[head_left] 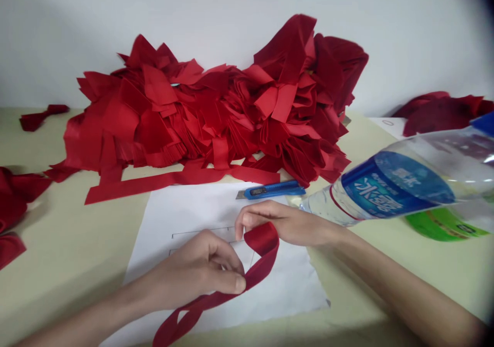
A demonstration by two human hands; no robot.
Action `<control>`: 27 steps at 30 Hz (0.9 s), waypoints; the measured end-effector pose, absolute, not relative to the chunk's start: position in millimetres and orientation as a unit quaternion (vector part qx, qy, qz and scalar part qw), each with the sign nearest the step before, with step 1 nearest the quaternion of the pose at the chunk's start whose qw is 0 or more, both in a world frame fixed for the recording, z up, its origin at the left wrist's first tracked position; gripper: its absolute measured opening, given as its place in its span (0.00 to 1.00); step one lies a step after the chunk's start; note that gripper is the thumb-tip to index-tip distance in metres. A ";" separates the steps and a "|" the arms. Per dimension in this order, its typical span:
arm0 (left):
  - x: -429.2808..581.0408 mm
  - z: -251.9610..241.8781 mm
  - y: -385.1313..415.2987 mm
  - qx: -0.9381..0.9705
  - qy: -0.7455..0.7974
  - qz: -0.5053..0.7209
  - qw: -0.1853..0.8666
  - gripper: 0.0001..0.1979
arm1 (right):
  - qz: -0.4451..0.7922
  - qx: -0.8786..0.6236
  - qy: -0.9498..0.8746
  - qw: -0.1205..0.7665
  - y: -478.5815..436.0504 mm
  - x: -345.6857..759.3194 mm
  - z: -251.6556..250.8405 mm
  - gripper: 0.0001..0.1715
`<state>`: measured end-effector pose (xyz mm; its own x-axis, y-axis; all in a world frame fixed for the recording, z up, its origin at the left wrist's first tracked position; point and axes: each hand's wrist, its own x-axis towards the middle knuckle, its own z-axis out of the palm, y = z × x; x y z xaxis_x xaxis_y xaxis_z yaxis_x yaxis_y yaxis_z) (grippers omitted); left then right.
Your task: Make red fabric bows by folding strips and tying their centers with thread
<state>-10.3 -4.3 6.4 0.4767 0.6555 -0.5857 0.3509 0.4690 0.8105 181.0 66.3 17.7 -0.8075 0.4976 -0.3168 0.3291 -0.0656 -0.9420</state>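
A dark red ribbon strip (216,300) lies over a white sheet of paper (181,218) with faint drawn lines. My left hand (200,272) pinches the ribbon between thumb and fingers near the sheet's middle. My right hand (281,223) holds the ribbon's folded loop (264,239) just to the right, fingers curled over it. The ribbon's tail runs down towards the lower edge of the view.
A big heap of folded red ribbon pieces (216,110) fills the back of the beige table (57,244). A blue utility knife (272,189) lies by the paper's top edge. A plastic water bottle (401,182) lies tilted at the right, above a green item (443,224). More red fabric (440,111) sits at far right and left.
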 end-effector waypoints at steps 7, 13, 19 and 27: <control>-13.9 8.7 -5.9 0.551 0.477 0.173 0.662 0.08 | 0.648 -0.287 -0.705 -0.011 75.5 185.5 -3.3 0.07; -14.4 2.1 7.5 0.526 0.475 0.240 0.664 0.10 | 0.337 -0.413 -0.807 0.256 54.4 190.0 4.9 0.11; -10.4 -0.7 5.3 0.615 0.521 0.232 0.545 0.08 | 0.216 -0.289 -0.894 0.267 40.2 181.6 39.1 0.08; -6.0 -0.5 -5.1 0.689 0.549 0.205 0.426 0.07 | 0.263 -0.357 -0.876 0.190 42.3 167.2 22.4 0.06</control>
